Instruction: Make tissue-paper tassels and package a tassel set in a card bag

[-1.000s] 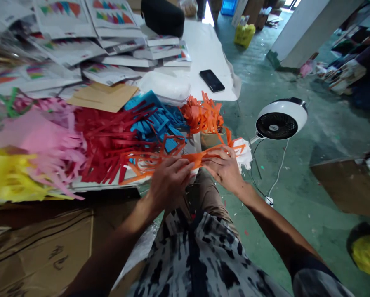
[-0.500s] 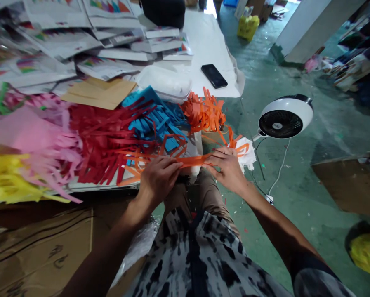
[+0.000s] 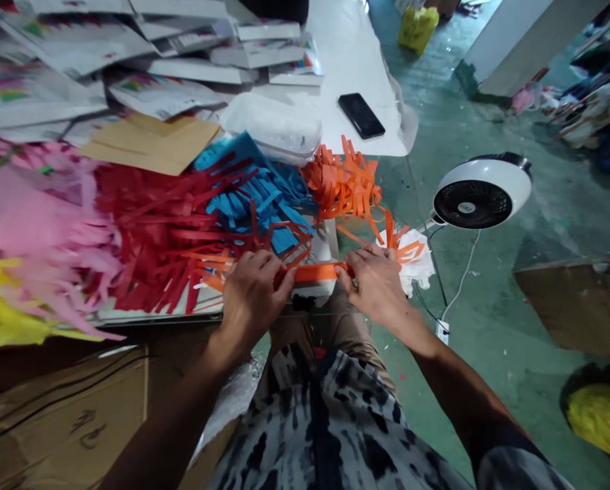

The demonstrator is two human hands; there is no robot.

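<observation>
An orange tissue-paper tassel (image 3: 316, 273) is stretched level between my two hands at the table's front edge. My left hand (image 3: 256, 289) is closed on its left part, with loose orange strips fanning out to the left. My right hand (image 3: 373, 279) pinches the other end, and more fringe hangs out beyond its fingers over a white crumpled piece (image 3: 415, 257). Just behind lie a blue fringed bundle (image 3: 264, 194) and a pile of orange fringe (image 3: 343, 180). Dark red fringe (image 3: 151, 224) spreads to the left of my left hand.
Pink fringe (image 3: 54, 224) and yellow fringe (image 3: 9, 306) lie at the far left. Behind are a brown paper piece (image 3: 149, 143), white printed packets (image 3: 80, 44) and a black phone (image 3: 360, 116). A white fan (image 3: 481, 190) stands right, its cable on the floor. A cardboard box (image 3: 60, 415) sits below left.
The view has shifted slightly. The orange band between my hands looks wider and flatter, and my left thumb has moved along its edge. Both hands keep their hold.
</observation>
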